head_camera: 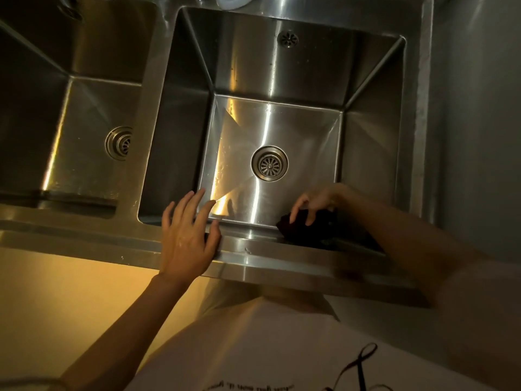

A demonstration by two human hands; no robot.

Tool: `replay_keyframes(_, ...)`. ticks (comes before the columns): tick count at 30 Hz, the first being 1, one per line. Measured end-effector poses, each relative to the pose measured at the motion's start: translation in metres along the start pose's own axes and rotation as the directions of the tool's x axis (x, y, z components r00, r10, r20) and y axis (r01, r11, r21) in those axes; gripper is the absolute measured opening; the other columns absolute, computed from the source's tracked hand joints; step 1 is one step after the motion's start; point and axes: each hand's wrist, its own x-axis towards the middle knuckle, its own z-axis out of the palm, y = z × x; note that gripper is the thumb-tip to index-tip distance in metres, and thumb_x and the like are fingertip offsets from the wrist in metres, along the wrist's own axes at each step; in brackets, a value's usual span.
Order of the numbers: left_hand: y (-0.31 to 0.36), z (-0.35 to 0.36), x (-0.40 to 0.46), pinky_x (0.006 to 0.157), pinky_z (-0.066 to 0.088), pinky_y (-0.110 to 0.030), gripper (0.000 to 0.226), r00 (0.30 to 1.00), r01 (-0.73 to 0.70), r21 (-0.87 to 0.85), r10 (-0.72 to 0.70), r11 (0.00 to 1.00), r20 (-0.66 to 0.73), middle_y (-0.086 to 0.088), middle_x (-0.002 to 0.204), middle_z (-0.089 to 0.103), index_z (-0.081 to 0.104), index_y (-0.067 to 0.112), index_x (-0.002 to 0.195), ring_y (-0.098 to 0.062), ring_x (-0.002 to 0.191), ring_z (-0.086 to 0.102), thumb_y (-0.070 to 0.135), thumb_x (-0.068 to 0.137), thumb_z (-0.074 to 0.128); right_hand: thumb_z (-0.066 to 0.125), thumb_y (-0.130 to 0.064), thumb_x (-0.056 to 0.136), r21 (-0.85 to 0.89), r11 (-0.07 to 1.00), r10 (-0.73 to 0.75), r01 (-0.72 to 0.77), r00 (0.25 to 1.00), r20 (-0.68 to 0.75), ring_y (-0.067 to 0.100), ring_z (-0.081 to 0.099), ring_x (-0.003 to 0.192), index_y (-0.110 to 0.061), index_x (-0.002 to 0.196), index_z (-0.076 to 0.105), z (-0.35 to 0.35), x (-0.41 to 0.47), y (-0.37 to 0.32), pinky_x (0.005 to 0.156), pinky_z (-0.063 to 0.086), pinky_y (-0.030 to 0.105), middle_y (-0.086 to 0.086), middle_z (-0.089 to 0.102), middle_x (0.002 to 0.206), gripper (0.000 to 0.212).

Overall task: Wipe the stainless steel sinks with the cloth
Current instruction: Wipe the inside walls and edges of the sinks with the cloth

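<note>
Two deep stainless steel sinks lie below me. The right sink [372, 153] has a round drain [269, 163] in its floor and an overflow hole [287, 39] on its far wall. My right hand [313, 203] reaches down into it and grips a dark cloth [304, 230] against the near wall, low at the near right corner. My left hand [187, 235] rests with spread, straight fingers on the front rim [253, 258], holding nothing. The left sink [84, 108] shows its own drain [119, 142].
A steel divider [152, 108] separates the two basins. A grey wall [479, 108] stands close on the right. Part of a white object [234, 0] sits on the back ledge. The floor below the front edge glows yellow.
</note>
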Motion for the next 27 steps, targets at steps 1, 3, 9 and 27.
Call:
replay_keyframes(1,0.0,0.0,0.0,0.11,0.029,-0.056,0.052,1.0,0.002,0.003,-0.002,1.0,-0.004,-0.014,0.141,0.05,0.06,0.009,0.124,-0.033,0.133,0.043,0.04,0.096,0.031,0.061,0.013,0.08,-0.026,0.999,0.037,-0.037,0.999,0.006,0.028,0.05,0.12,-0.013,0.122,0.064,-0.002,0.013,0.005,0.096,0.049,0.035,0.011,0.051,0.139,0.049)
replay_keyframes(3,-0.001,0.0,0.0,0.111,0.028,-0.055,0.051,1.0,-0.003,0.016,0.003,1.0,0.005,-0.013,0.142,0.05,0.06,0.009,0.125,-0.031,0.134,0.042,0.04,0.096,0.031,0.061,0.013,0.08,-0.14,0.986,0.097,-0.093,0.995,0.024,0.029,0.049,0.119,-0.012,0.125,0.062,-0.004,0.032,0.014,0.094,0.049,0.035,0.012,0.052,0.139,0.051)
replay_keyframes(9,-0.001,0.002,0.001,0.112,0.027,-0.054,0.053,0.999,-0.014,0.013,0.014,1.0,0.033,-0.011,0.144,0.048,0.06,0.01,0.126,-0.028,0.137,0.039,0.041,0.097,0.03,0.063,0.007,0.082,-0.411,0.902,0.126,-0.135,0.991,-0.048,0.029,0.044,0.128,-0.018,0.127,0.061,0.003,0.059,0.025,0.105,0.038,0.034,0.008,0.048,0.141,0.052)
replay_keyframes(27,0.0,0.0,-0.001,0.11,0.028,-0.051,0.048,0.999,-0.039,0.004,0.039,0.999,0.028,-0.013,0.141,0.05,0.062,0.01,0.123,-0.03,0.133,0.043,0.038,0.096,0.033,0.067,-0.002,0.078,-0.165,0.984,-0.082,0.067,0.993,-0.084,0.019,0.053,0.11,-0.051,0.085,0.067,0.014,-0.085,0.004,0.092,0.053,0.039,-0.016,0.051,0.114,0.05)
